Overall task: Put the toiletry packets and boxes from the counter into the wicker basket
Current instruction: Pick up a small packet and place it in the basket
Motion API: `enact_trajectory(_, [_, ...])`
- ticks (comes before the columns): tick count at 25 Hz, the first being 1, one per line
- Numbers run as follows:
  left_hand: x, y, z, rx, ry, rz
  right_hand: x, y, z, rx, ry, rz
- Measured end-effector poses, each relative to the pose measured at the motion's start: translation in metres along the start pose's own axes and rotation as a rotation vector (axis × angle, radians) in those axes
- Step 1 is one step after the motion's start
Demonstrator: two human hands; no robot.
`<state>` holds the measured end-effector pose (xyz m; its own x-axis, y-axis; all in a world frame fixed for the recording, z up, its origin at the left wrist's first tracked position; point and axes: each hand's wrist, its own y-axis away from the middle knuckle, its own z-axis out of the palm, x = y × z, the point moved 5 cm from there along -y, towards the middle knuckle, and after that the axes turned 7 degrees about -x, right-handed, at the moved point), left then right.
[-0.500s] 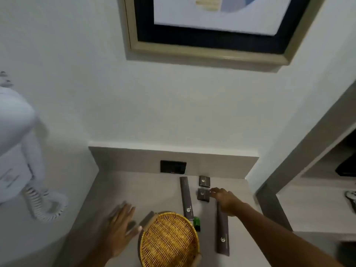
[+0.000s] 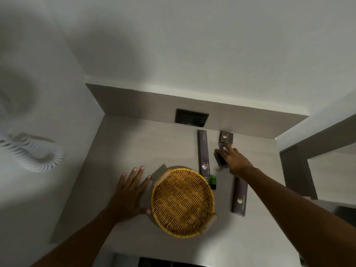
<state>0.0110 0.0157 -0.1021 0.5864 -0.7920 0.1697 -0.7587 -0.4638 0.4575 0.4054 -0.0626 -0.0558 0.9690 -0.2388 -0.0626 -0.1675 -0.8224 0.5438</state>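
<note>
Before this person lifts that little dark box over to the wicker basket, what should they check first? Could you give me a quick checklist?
1. Right hand has a firm grip on the small dark box: cannot tell; the fingers cover it.
2. Wicker basket has room: ok, nothing in it.
3. Basket steadied: ok, left hand lies flat beside it, thumb at the rim.
4. Path to the basket clear: not ok, the long packet and green item lie between.
5. Other items left: not ok, the second small box and right-hand long packet still sit on the counter.
</note>
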Motion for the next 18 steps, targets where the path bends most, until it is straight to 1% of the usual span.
enact_trajectory(4, [-0.001,0.002,-0.001,-0.044,-0.005,0.021,0.007,0.012,0.003,-0.019,-0.147,0.033])
enact_trajectory(5, [0.000,0.002,-0.001,-0.050,-0.001,0.022,0.007,0.017,-0.002,-0.005,-0.186,0.038])
enact_trajectory(7, [0.000,0.003,0.001,-0.054,0.005,0.016,0.000,0.026,-0.018,0.086,-0.262,0.007])
enact_trajectory(9, [0.000,0.003,0.003,-0.038,0.003,0.021,-0.024,0.041,-0.033,0.153,-0.325,-0.097])
enact_trajectory(10, [0.000,0.003,0.005,-0.030,0.008,0.027,-0.043,0.050,-0.036,0.146,-0.330,-0.176])
enact_trajectory(14, [-0.001,0.003,0.008,0.037,0.007,0.049,-0.130,0.081,-0.006,-0.010,-0.158,-0.525])
enact_trajectory(16, [-0.003,0.003,0.008,0.073,0.016,0.064,-0.161,0.083,0.016,-0.069,-0.106,-0.597])
enact_trajectory(18, [-0.003,0.003,0.008,0.102,0.026,0.080,-0.176,0.077,0.032,-0.100,-0.130,-0.596])
